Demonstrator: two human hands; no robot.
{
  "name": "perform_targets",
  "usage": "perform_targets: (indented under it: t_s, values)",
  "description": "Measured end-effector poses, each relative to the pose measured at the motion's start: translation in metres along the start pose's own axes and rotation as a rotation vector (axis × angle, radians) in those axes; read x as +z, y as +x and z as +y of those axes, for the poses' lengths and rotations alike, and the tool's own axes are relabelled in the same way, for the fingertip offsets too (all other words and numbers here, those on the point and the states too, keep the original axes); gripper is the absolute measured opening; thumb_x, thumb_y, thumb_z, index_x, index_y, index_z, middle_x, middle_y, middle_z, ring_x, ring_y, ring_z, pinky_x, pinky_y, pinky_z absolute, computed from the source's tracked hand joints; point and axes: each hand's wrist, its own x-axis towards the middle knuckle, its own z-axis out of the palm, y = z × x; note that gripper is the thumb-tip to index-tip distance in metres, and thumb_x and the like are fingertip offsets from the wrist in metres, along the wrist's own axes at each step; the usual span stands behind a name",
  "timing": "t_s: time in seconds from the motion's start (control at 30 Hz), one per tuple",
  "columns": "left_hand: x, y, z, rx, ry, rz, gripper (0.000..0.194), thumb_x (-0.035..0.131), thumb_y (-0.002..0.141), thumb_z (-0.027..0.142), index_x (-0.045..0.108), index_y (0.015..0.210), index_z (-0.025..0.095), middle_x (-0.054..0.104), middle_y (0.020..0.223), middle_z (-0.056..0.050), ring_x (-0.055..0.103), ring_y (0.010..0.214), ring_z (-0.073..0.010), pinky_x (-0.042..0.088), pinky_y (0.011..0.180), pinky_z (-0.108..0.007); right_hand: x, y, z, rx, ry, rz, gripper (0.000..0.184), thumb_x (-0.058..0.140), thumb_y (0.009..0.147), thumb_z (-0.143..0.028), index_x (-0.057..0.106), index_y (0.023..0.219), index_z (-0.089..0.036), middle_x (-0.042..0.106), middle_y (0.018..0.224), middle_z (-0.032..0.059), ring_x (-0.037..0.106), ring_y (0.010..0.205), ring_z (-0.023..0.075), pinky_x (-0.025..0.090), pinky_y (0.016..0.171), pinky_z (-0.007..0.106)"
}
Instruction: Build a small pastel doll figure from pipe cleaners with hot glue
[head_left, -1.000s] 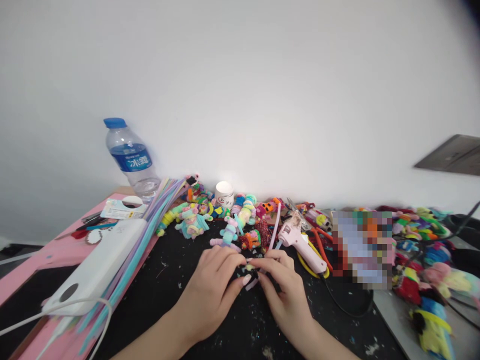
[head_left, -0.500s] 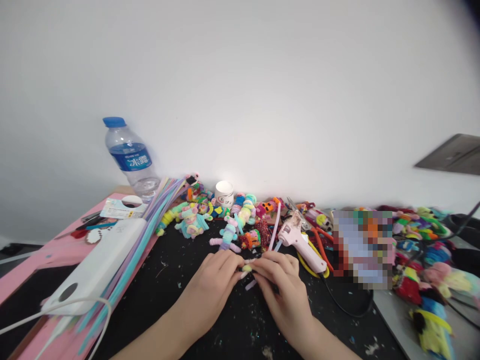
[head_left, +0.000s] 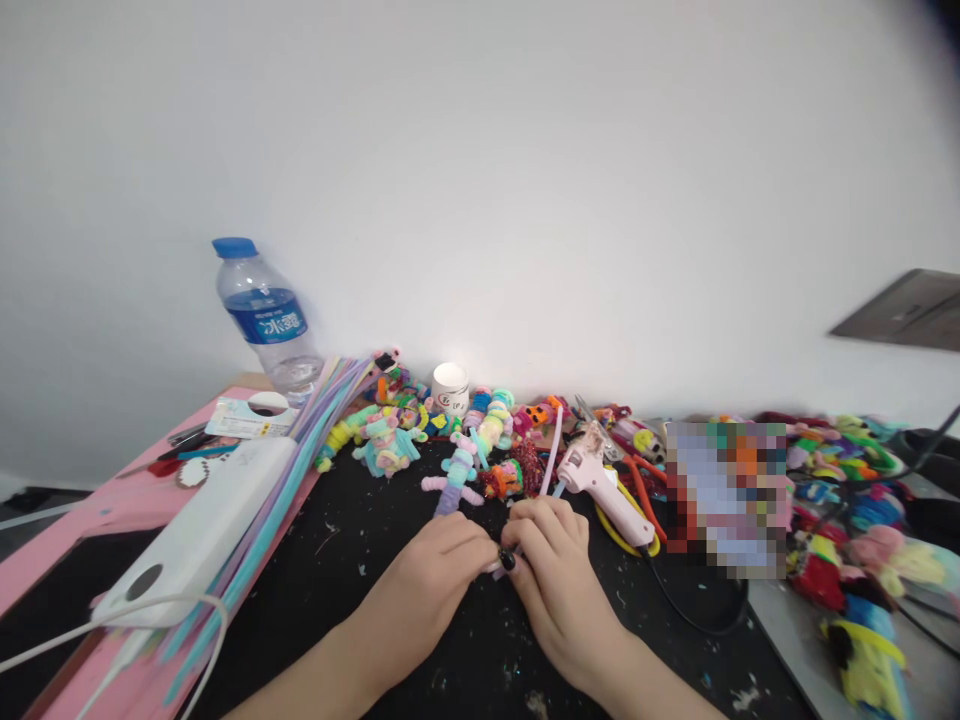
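Observation:
Fingertip to fingertip, my left hand and my right hand are closed on a small pastel pipe cleaner piece above the black table mat. Most of that piece is hidden behind my fingers. A dark nail shows on my right thumb. Just beyond my left hand lies a blue, pink and purple pipe cleaner figure. A pink glue gun rests past my right hand, and a single pale pink pipe cleaner stands slanted near its nozzle.
On the left, a bundle of pastel pipe cleaners lies along a white power strip. A water bottle and a paper cup stand by the wall. Several fuzzy dolls line the back and right; the glue gun's cord loops over the mat.
My hands have drawn closer together and the fingers have rolled inward, covering more of the pipe cleaner piece. Its yellow part showed before and is now hidden. The view has shifted slightly.

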Motion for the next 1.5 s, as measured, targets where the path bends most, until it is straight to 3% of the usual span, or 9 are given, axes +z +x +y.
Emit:
perform_targets:
  t_s: [0.27, 0.33, 0.43, 0.53, 0.73, 0.9, 1.07, 1.2, 1.5]
  values:
    - [-0.004, 0.002, 0.005, -0.047, -0.144, -0.065, 0.016, 0.046, 0.085, 0.014, 0.059, 0.094, 0.019, 0.062, 0.093, -0.004, 0.055, 0.086, -0.0149, 0.043, 0.079, -0.025, 0.002, -0.001, 0.003, -0.002, 0.106, 0.006, 0.017, 0.034, 0.087, -0.009, 0.042, 0.075, -0.019, 0.049, 0.085, 0.0041, 0.046, 0.08, 0.0189, 0.036, 0.069, 0.035]
    - [-0.007, 0.003, 0.002, -0.087, -0.1, -0.007, 0.013, 0.049, 0.084, 0.019, 0.058, 0.093, 0.018, 0.062, 0.092, -0.004, 0.055, 0.084, -0.0156, 0.043, 0.077, -0.025, 0.002, -0.001, 0.005, 0.013, 0.113, 0.055, 0.016, 0.034, 0.086, -0.009, 0.042, 0.076, -0.019, 0.049, 0.085, 0.0043, 0.046, 0.08, 0.0191, 0.036, 0.069, 0.035]
    - [-0.016, 0.005, -0.009, -0.294, 0.102, 0.17, 0.023, 0.04, 0.088, 0.027, 0.059, 0.078, 0.017, 0.059, 0.07, -0.002, 0.053, 0.064, -0.015, 0.04, 0.063, -0.026, 0.001, -0.001, 0.006, 0.033, 0.104, 0.117, 0.015, 0.035, 0.086, -0.009, 0.044, 0.08, -0.019, 0.05, 0.09, 0.0056, 0.046, 0.084, 0.0205, 0.036, 0.072, 0.037]
    - [-0.022, 0.008, -0.023, -0.479, 0.306, 0.193, 0.037, 0.04, 0.086, 0.038, 0.056, 0.059, 0.019, 0.054, 0.055, -0.001, 0.048, 0.052, -0.0159, 0.034, 0.053, -0.027, 0.002, -0.002, 0.006, 0.043, 0.092, 0.134, 0.015, 0.036, 0.086, -0.009, 0.046, 0.085, -0.02, 0.051, 0.094, 0.0062, 0.047, 0.088, 0.0212, 0.036, 0.074, 0.037]
    - [-0.015, 0.009, -0.033, -0.53, 0.175, 0.163, 0.025, 0.05, 0.078, 0.041, 0.064, 0.082, 0.021, 0.061, 0.07, -0.002, 0.053, 0.06, -0.0178, 0.036, 0.054, -0.026, 0.005, -0.002, 0.005, 0.063, 0.069, 0.136, 0.017, 0.037, 0.086, -0.008, 0.048, 0.09, -0.021, 0.053, 0.095, 0.0057, 0.048, 0.091, 0.0215, 0.037, 0.075, 0.036]
    - [-0.013, 0.011, -0.033, -0.596, -0.068, 0.217, 0.019, 0.055, 0.074, 0.037, 0.062, 0.074, 0.019, 0.061, 0.071, -0.001, 0.05, 0.057, -0.0154, 0.037, 0.055, -0.026, 0.005, -0.002, 0.007, 0.054, 0.103, 0.167, 0.017, 0.04, 0.086, -0.007, 0.049, 0.088, -0.021, 0.056, 0.088, 0.004, 0.051, 0.086, 0.0204, 0.037, 0.074, 0.035]
    - [-0.013, 0.015, -0.022, -0.709, -0.659, 0.239, 0.026, 0.056, 0.077, 0.039, 0.062, 0.086, 0.016, 0.058, 0.068, -0.001, 0.052, 0.06, -0.0135, 0.038, 0.053, -0.022, 0.003, -0.002, 0.007, -0.014, 0.131, 0.268, 0.017, 0.046, 0.085, -0.008, 0.055, 0.09, -0.022, 0.062, 0.083, 0.0026, 0.056, 0.079, 0.0187, 0.04, 0.074, 0.035]
    - [-0.005, 0.013, -0.014, -0.736, -1.057, 0.265, 0.02, 0.063, 0.074, 0.034, 0.061, 0.085, 0.017, 0.061, 0.084, -0.003, 0.056, 0.075, -0.0123, 0.043, 0.064, -0.022, 0.002, -0.002, 0.005, -0.06, 0.141, 0.317, 0.02, 0.049, 0.083, -0.008, 0.059, 0.093, -0.022, 0.066, 0.084, 0.0031, 0.06, 0.081, 0.0191, 0.044, 0.075, 0.035]
    - [0.007, 0.01, -0.005, -0.788, -1.245, 0.381, 0.022, 0.07, 0.069, 0.026, 0.05, 0.07, 0.016, 0.06, 0.075, 0.002, 0.057, 0.074, -0.0095, 0.05, 0.072, -0.024, 0.004, -0.001, 0.0, -0.041, 0.283, 0.326, 0.022, 0.056, 0.08, -0.006, 0.061, 0.093, -0.022, 0.068, 0.085, 0.0033, 0.061, 0.08, 0.0178, 0.05, 0.071, 0.03]
